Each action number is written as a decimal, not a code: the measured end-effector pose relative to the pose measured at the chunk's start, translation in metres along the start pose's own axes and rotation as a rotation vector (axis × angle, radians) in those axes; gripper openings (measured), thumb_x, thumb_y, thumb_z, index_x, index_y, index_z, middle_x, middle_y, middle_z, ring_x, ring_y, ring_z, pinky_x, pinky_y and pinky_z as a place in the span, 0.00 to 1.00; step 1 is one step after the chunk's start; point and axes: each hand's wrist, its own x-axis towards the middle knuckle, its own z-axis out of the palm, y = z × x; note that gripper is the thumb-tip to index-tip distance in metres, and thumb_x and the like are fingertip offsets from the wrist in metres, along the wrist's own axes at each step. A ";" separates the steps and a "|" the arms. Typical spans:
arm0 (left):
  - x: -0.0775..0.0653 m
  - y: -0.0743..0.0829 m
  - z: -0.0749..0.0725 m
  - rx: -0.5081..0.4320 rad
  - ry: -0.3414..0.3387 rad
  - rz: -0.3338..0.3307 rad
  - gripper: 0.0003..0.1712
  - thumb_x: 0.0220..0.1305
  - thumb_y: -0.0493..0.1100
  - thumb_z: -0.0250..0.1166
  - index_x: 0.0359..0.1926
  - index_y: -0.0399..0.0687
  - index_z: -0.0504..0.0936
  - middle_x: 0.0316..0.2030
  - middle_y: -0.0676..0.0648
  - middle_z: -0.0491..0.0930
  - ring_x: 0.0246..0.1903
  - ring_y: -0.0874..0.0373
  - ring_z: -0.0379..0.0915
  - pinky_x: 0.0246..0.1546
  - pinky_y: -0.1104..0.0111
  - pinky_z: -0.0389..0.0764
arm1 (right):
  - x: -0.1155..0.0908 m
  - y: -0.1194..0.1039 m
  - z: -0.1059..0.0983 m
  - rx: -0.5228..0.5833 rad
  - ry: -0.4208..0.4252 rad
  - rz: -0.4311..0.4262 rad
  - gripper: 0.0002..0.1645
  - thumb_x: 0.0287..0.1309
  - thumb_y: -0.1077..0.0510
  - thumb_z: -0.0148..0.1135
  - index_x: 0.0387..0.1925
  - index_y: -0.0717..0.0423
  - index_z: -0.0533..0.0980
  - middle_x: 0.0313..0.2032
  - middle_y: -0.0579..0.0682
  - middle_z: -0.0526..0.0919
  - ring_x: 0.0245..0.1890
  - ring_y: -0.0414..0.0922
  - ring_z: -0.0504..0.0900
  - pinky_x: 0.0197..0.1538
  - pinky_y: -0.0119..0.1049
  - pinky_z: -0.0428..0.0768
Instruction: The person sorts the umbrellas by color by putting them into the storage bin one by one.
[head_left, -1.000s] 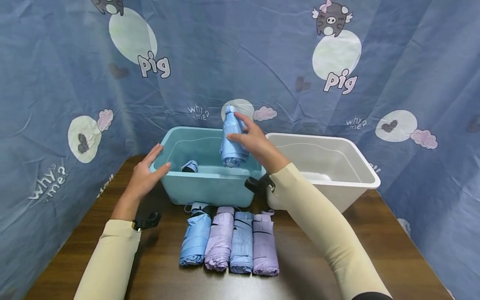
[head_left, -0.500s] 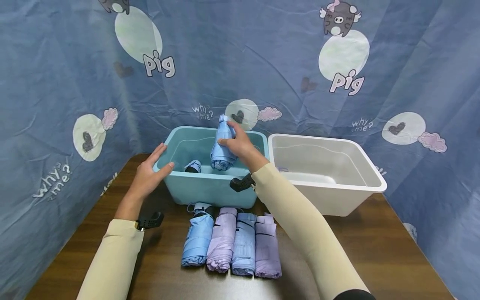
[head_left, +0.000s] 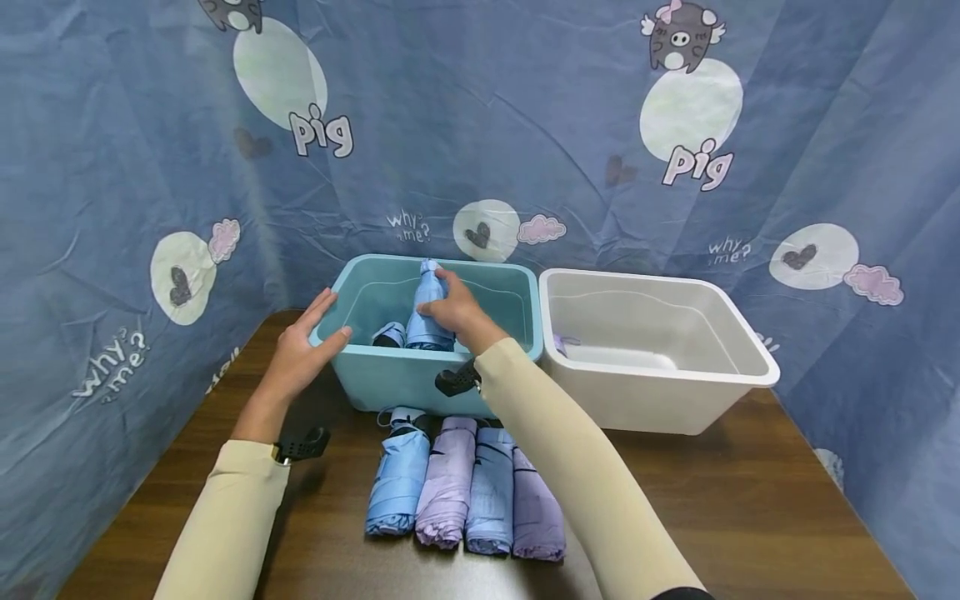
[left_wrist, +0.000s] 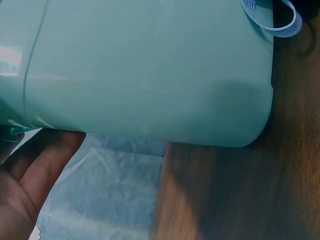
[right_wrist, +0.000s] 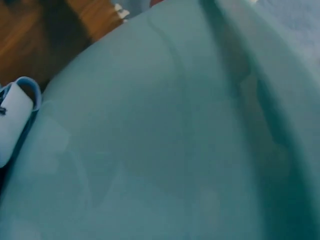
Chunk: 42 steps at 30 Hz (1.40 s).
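Observation:
My right hand grips a folded blue umbrella inside the teal bin, its narrow end up and its lower end behind the front wall. Just left of it, the end of another blue umbrella shows in the bin. At the bin's left corner my left hand rests on the rim, thumb and fingers spread. The left wrist view has that hand's fingers along the bin's wall. In the right wrist view the teal wall fills most of the picture and hides the right hand.
Before the teal bin lie a blue umbrella, a light purple one, a second blue one and a darker purple one, side by side. A white bin stands at the right, a purple strap inside. A patterned curtain hangs behind.
My right hand has moved left and down with the blue umbrella, from above the teal bin to inside it. The left hand has stayed at the rim.

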 end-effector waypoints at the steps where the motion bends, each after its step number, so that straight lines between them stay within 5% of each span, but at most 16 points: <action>1: 0.000 0.000 0.000 0.000 0.002 -0.001 0.41 0.65 0.55 0.61 0.75 0.53 0.56 0.75 0.52 0.49 0.72 0.46 0.43 0.64 0.38 0.52 | 0.001 0.001 0.001 -0.022 0.002 0.008 0.44 0.60 0.62 0.64 0.72 0.37 0.57 0.69 0.56 0.60 0.60 0.54 0.69 0.59 0.51 0.71; 13: 0.000 0.006 -0.005 -0.006 0.008 -0.007 0.41 0.64 0.55 0.62 0.74 0.54 0.56 0.74 0.56 0.49 0.73 0.49 0.43 0.65 0.40 0.52 | 0.006 0.002 0.002 -0.256 -0.022 0.006 0.45 0.59 0.60 0.65 0.73 0.41 0.56 0.69 0.55 0.62 0.62 0.53 0.66 0.64 0.50 0.66; 24: 0.003 0.006 -0.002 -0.001 -0.004 0.000 0.41 0.64 0.55 0.61 0.74 0.55 0.56 0.74 0.55 0.49 0.73 0.49 0.44 0.65 0.39 0.52 | 0.005 0.006 -0.003 -0.355 -0.047 0.059 0.44 0.58 0.57 0.67 0.72 0.45 0.58 0.68 0.56 0.64 0.63 0.53 0.66 0.66 0.51 0.64; 34: 0.002 0.004 -0.001 0.005 -0.006 -0.010 0.41 0.64 0.56 0.61 0.75 0.55 0.56 0.74 0.56 0.49 0.73 0.48 0.44 0.65 0.39 0.52 | 0.004 0.009 -0.002 -0.211 -0.147 0.132 0.37 0.61 0.65 0.60 0.71 0.50 0.61 0.63 0.59 0.69 0.56 0.60 0.76 0.57 0.51 0.74; 42: 0.001 0.003 0.000 0.006 -0.001 -0.025 0.41 0.64 0.55 0.61 0.75 0.54 0.56 0.74 0.55 0.49 0.73 0.49 0.43 0.66 0.40 0.51 | 0.005 0.011 0.001 -0.262 -0.162 0.141 0.35 0.63 0.62 0.60 0.70 0.52 0.62 0.62 0.60 0.71 0.55 0.59 0.77 0.59 0.52 0.73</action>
